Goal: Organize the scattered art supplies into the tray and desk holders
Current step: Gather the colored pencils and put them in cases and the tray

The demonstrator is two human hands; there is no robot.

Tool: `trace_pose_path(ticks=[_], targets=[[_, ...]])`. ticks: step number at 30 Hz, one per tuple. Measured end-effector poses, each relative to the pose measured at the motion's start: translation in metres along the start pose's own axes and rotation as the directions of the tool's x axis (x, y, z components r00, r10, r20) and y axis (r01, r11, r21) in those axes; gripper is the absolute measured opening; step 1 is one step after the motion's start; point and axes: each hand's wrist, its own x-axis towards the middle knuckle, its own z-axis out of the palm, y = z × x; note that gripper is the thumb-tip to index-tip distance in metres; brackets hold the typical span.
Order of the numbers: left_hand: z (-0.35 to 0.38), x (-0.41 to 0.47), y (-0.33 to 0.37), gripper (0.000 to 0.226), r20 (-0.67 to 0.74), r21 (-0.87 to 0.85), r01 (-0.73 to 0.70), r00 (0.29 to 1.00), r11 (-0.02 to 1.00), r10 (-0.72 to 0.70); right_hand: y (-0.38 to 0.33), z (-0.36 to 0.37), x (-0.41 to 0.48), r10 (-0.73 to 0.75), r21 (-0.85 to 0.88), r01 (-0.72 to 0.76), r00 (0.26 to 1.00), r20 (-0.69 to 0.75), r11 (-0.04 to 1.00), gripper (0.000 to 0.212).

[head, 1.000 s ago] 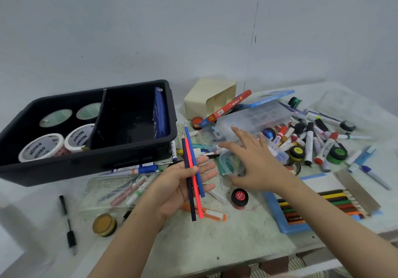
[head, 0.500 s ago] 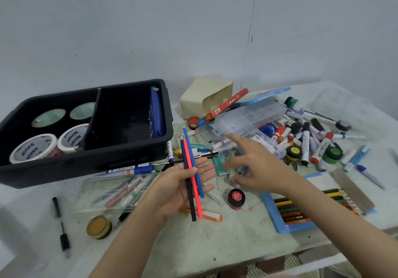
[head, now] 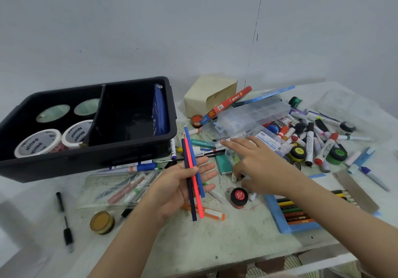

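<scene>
My left hand (head: pixel 183 185) lies palm up over the table, its thumb clamping three coloured pencils (head: pixel 192 170), navy, red and blue, across the palm. My right hand (head: pixel 258 163) is palm down over the clutter beside a green eraser (head: pixel 223 164). Its index finger points left and its thumb curls down onto something small that I cannot make out. The black divided tray (head: pixel 137 148) at the left holds tape rolls (head: pixel 36 146) and a blue pouch (head: pixel 159 114). A beige desk holder (head: pixel 206 96) stands behind the clutter.
A clear plastic box (head: pixel 252 114) and a heap of markers (head: pixel 312 139) fill the right. A blue box of coloured pencils (head: pixel 295 215) lies under my right forearm. A red paint pot (head: pixel 238 197), a gold-lidded pot (head: pixel 101 222), a clear case (head: pixel 120 187) and a black pen (head: pixel 64 219) lie nearer.
My right hand has drawn back from the clear box and dropped lower toward the table near the red pot, thumb curling down. My left hand keeps the same pencils, barely moved.
</scene>
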Motion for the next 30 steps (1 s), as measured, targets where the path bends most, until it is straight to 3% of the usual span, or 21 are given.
trace_pose_path(ticks=[7, 15, 18, 22, 30], targets=[[0.001, -0.004, 0.001, 0.027, 0.001, 0.007, -0.007, 1.000, 1.000, 0.007, -0.003, 0.013, 0.006, -0.102, -0.157, 0.080, 0.986, -0.135, 0.984, 0.021], [-0.001, -0.007, 0.001, 0.027, -0.010, 0.005, -0.002, 1.000, 1.000, 0.002, -0.001, 0.012, 0.007, -0.186, -0.152, 0.170, 0.977, -0.102, 0.974, 0.020], [-0.001, -0.007, 0.001, 0.027, -0.016, 0.000, -0.002, 1.000, 1.000, 0.002, -0.002, 0.010, 0.005, -0.175, -0.068, 0.168, 0.976, -0.128, 0.984, 0.017], [-0.004, -0.010, 0.006, 0.028, -0.021, 0.002, -0.035, 0.999, 0.999, 0.035, 0.000, 0.008, 0.004, -0.091, 0.201, 0.119, 0.986, -0.141, 0.972, 0.009], [-0.021, -0.026, 0.019, 0.032, -0.019, 0.059, -0.172, 0.985, 0.983, 0.174, -0.004, 0.017, 0.018, -0.049, 0.345, 0.111, 0.982, -0.183, 0.932, 0.009]])
